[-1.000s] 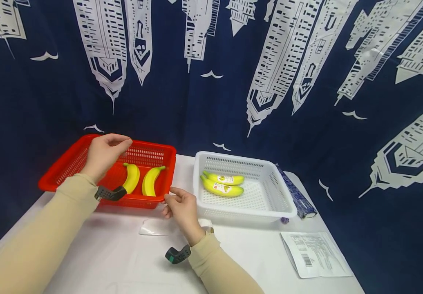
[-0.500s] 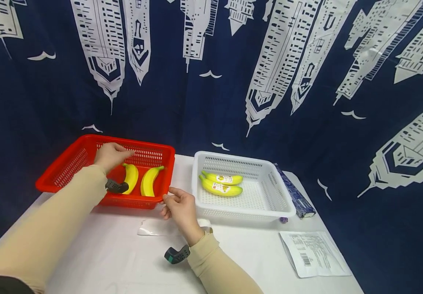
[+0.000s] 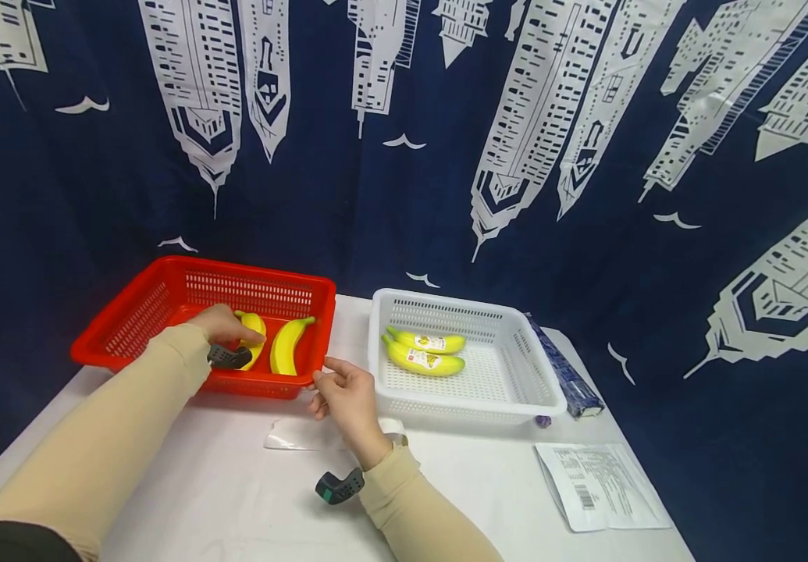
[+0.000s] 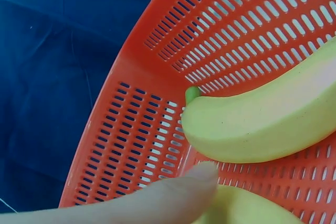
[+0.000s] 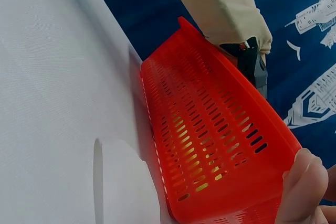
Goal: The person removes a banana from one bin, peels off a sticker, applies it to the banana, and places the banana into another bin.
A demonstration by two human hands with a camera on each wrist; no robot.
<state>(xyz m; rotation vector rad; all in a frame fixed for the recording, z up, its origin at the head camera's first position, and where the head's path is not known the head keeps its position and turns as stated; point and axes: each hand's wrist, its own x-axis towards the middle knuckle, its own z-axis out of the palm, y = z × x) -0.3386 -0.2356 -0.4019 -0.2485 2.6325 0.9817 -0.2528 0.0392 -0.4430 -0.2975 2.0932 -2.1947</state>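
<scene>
My left hand (image 3: 228, 324) reaches down into the red basket (image 3: 273, 382), over the left banana (image 3: 253, 321). In the left wrist view one straight finger (image 4: 173, 195) lies by that banana's end, while the other fingers are out of sight, so a grip cannot be made out. Beside it, untouched, lies the right banana (image 3: 286, 347), large in the left wrist view. My right hand (image 3: 350, 402) pinches the basket's near right corner between thumb and fingers. This corner grip shows at the edge of the right wrist view, where the thumb (image 5: 303, 187) presses the rim.
A white basket (image 3: 474, 407) with two labelled bananas (image 3: 423, 359) stands to the right. Behind it lies a dark blue box (image 3: 572, 378). A white pouch (image 3: 602, 485) is at the right table edge, and a white strip (image 3: 298, 435) lies under the right wrist.
My left hand has moved lower into the red basket, from above the bananas down to the left one. The right hand stays at the basket's corner.
</scene>
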